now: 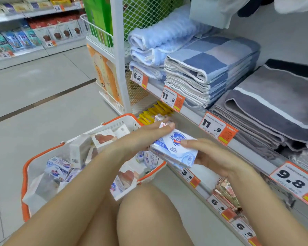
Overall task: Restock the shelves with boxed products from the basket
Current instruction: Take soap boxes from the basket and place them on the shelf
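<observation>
Item: soap box (174, 150), white and blue with a shield logo. Held in the air just above the far rim of the basket (43, 157), between it and the low shelf (194, 176). At least one more box seems stacked under it; the count cannot be made out.

Left hand (146, 135): fingers nearly straight, laid along the box's far upper edge, the tips pressing there against a smaller white pack with red print.

Right hand (213, 155): cupped under the near right end of the box, thumb on top, fingers curled beneath. It carries the load.

Basket: white mesh, orange rim, on the floor beside the person's knees. It holds many boxes lying at all angles: blue-and-white soap like the one in hand, and white cartons with a pink picture.

Progress, as a judgement: early to middle. The basket looks well filled, so most of the stock remains to be shelved, and the box in hand is not yet placed.

Shelves: folded towels (208, 68) on the upper tier, with price tags (172, 98) along its edge; yellow packets (155, 112) on the tier below.

Hard to make out: the low shelf's interior lies in shadow, so the slot for this box is unseen. The foil-wrapped goods (228, 194) lower right are blurred. The basket's bottom is covered.
</observation>
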The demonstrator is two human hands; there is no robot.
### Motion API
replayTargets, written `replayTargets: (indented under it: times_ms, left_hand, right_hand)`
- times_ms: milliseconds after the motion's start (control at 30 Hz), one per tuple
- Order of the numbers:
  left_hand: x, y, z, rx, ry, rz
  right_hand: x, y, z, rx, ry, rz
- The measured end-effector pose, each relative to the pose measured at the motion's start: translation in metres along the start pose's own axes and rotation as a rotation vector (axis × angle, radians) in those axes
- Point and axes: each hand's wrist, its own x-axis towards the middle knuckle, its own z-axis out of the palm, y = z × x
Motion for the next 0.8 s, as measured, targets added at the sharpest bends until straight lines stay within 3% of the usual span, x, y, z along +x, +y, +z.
replayTargets:
  times_ms: [133,333,433,500,667,800]
  left_hand:
    - [0.037,-0.009,0.005,0.305,-0.098,-0.044]
    - [0.1,-0.03,-0.033,0.801,-0.105,-0.122]
    - [0.128,-0.062,-0.039,1.182,-0.089,-0.105]
    - [0.144,-0.084,-0.031,1.374,-0.133,-0.074]
    - [0.17,-0.121,-0.024,1.511,-0.263,-0.121]
    - [0.171,-0.127,-0.016,1.568,-0.268,-0.116]
  right_hand:
    - [0.016,0.04,-0.019,-0.008,-0.009,0.148]
    - [0.056,0.103,-0.036,-0.049,0.337,0.316]
    - [0.086,0.125,-0.052,-0.06,0.538,0.245]
    - [0.109,0.132,-0.066,-0.304,0.596,0.157]
    - [0.167,0.133,-0.078,-0.726,0.626,0.114]
    - [0.207,0.145,-0.078,-0.828,0.614,0.053]
